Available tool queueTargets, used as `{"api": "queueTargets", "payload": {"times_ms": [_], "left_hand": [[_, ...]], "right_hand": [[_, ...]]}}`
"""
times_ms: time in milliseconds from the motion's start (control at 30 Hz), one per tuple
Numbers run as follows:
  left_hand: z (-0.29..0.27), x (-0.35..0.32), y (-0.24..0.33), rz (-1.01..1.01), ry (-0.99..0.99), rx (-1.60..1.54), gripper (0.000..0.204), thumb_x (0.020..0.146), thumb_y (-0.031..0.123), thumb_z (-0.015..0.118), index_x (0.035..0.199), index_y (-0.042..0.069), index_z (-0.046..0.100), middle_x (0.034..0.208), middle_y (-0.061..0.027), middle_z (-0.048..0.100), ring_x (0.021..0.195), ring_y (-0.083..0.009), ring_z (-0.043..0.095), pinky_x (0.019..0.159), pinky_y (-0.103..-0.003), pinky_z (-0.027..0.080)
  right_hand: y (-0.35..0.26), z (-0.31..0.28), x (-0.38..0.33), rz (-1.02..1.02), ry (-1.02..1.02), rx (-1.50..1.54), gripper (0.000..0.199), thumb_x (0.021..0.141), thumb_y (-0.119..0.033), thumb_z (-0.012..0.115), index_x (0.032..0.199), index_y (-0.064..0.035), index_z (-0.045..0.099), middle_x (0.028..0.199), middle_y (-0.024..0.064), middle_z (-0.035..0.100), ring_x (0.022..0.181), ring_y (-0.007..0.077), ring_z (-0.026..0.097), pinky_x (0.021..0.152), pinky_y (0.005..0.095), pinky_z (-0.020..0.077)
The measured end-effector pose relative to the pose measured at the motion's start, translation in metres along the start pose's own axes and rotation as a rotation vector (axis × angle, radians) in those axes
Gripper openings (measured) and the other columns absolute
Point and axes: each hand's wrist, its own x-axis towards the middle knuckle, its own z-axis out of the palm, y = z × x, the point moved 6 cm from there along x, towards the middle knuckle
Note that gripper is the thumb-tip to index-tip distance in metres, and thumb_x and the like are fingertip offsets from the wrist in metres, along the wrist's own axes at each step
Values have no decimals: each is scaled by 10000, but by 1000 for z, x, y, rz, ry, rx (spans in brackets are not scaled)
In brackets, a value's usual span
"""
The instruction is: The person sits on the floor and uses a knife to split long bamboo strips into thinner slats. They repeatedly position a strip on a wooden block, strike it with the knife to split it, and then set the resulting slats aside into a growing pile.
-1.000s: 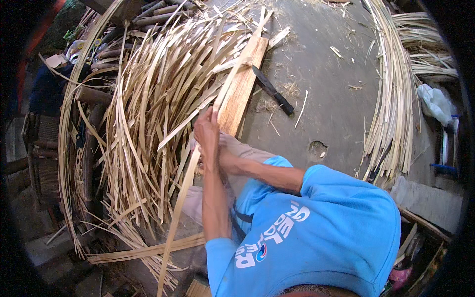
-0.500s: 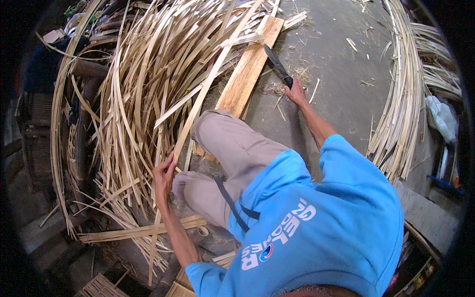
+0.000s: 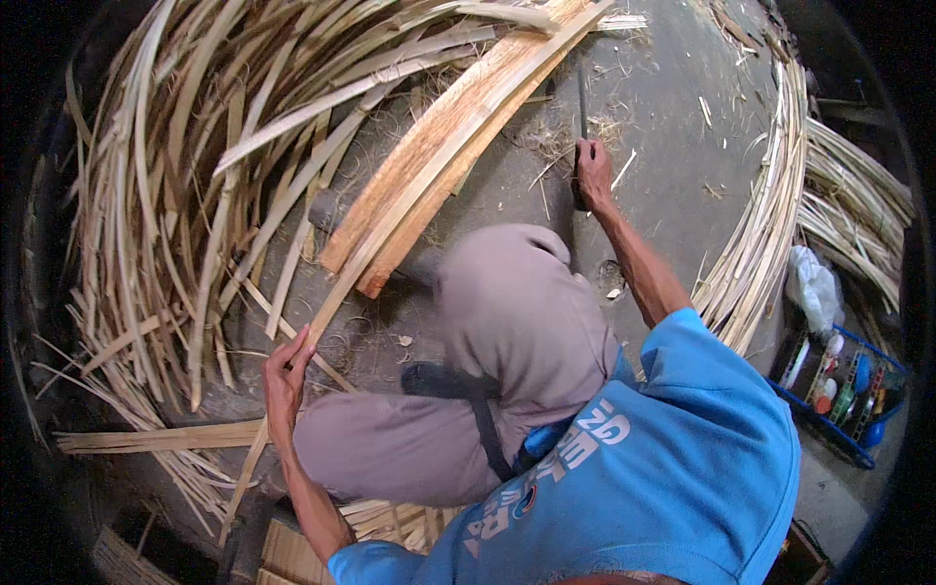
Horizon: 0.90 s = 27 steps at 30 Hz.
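Observation:
My left hand (image 3: pixel 285 378) pinches a long pale bamboo strip (image 3: pixel 390 230) beside my lower knee. From there the strip runs up and to the right, along the top of a wooden plank (image 3: pixel 390 180), and its other end trails down past my left wrist. My right hand (image 3: pixel 594 175) is closed round the handle of a knife (image 3: pixel 583 97). The blade points away from me and shows almost edge-on as a thin dark line, to the right of the plank and apart from the strip.
A large heap of loose bamboo strips (image 3: pixel 210 146) spreads across the left. On the right lie a bundle of thin strips (image 3: pixel 770 214), a white plastic bag (image 3: pixel 814 285) and a blue basket (image 3: pixel 848 395) of small items. Shavings (image 3: pixel 604 132) litter the grey floor.
My knee has shifted off the plank's near end, which now shows. The strip has come to lie over the plank. The knife has turned from slanting left to pointing straight away.

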Motion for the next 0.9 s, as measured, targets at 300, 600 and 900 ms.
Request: {"api": "queueTargets", "payload": {"times_ms": [300, 600, 900], "left_hand": [[14, -23, 36, 23, 91, 126, 354, 920, 118, 687, 1274, 119, 667, 1052, -167, 739, 910, -106, 644, 807, -301, 519], [5, -43, 29, 15, 98, 73, 359, 916, 113, 689, 1274, 123, 667, 954, -122, 745, 862, -94, 622, 773, -282, 508], [-1, -64, 17, -25, 136, 50, 364, 914, 113, 697, 1275, 77, 656, 848, -30, 679, 779, -87, 532, 721, -261, 474]], "right_hand": [[-70, 34, -39, -157, -319, -171, 639, 964, -583, 510, 964, 34, 677, 770, 308, 641, 777, 453, 667, 685, 498, 503], [-86, 48, -95, -139, -529, -33, 662, 948, -619, 503, 992, 18, 678, 854, 311, 665, 861, 434, 689, 764, 523, 514], [-92, 34, -82, -81, -605, -7, 659, 961, -606, 476, 1042, 16, 677, 945, 307, 672, 909, 451, 665, 826, 519, 501]]}}
